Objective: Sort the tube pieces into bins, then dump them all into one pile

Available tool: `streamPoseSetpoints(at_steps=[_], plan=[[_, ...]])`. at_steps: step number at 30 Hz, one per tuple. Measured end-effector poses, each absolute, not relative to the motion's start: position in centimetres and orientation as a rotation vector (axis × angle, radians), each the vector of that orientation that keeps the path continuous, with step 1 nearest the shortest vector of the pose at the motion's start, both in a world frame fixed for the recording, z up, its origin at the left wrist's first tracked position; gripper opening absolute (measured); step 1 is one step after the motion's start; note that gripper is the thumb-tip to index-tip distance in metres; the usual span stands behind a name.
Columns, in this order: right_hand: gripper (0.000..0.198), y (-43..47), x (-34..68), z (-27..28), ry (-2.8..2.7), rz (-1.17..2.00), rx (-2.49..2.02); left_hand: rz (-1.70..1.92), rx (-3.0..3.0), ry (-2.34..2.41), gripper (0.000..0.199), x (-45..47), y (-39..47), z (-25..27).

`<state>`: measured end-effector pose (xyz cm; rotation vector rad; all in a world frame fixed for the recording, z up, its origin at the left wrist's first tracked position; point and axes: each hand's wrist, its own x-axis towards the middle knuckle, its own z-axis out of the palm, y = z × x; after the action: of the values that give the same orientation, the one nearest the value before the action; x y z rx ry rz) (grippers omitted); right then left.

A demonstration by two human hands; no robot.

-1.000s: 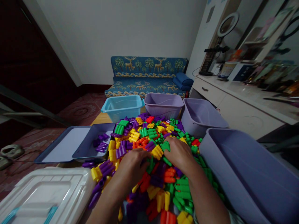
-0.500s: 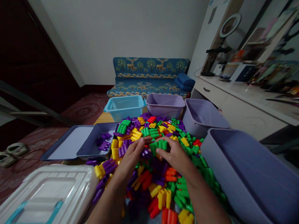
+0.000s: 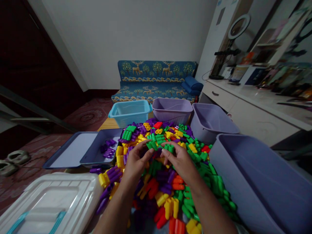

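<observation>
Over the middle of a heap of plastic building blocks, my left hand (image 3: 137,158) pinches a green building block (image 3: 151,145) between thumb and fingers. A short gap to the right, my right hand (image 3: 179,156) grips another green building block (image 3: 169,148). Beneath both hands lie loose blocks in several colours: yellow blocks (image 3: 172,207), red blocks (image 3: 152,188), purple blocks (image 3: 114,174) and green blocks (image 3: 214,178). Green ones gather mostly on the right side of the heap.
Behind the heap stand a light blue bin (image 3: 130,112) and a purple bin (image 3: 172,109). Two more purple bins (image 3: 212,120) line the right side. At left lie a shallow tray (image 3: 94,156) with purple blocks inside and a white lid (image 3: 58,191) with blue handles.
My left hand has taken hold of a green block. In the earlier frame, green pieces were together at my right hand; now one is in each hand, held apart.
</observation>
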<state>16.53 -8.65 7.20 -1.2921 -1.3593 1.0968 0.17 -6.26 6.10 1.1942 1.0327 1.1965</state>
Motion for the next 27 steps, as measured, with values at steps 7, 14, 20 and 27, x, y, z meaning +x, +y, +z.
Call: streamPoseSetpoints(at_steps=[7,14,20,27], plan=[[0.046,-8.47,16.02,6.2,-1.349,1.14,-1.328,1.154,1.023,0.781,0.052,0.12,-6.21,6.29],[0.061,-8.62,15.7,6.37,-1.349,1.197,-1.26,1.088,0.996,0.817,0.058,0.2,-6.57,6.34],[0.063,-8.78,15.64,6.47,-1.374,1.195,-1.246,1.064,1.022,0.935,0.059,0.03,-6.16,5.84],[0.05,-8.95,15.84,6.74,-1.394,1.171,-1.336,1.015,1.557,1.053,0.04,-0.01,-6.61,5.73]])
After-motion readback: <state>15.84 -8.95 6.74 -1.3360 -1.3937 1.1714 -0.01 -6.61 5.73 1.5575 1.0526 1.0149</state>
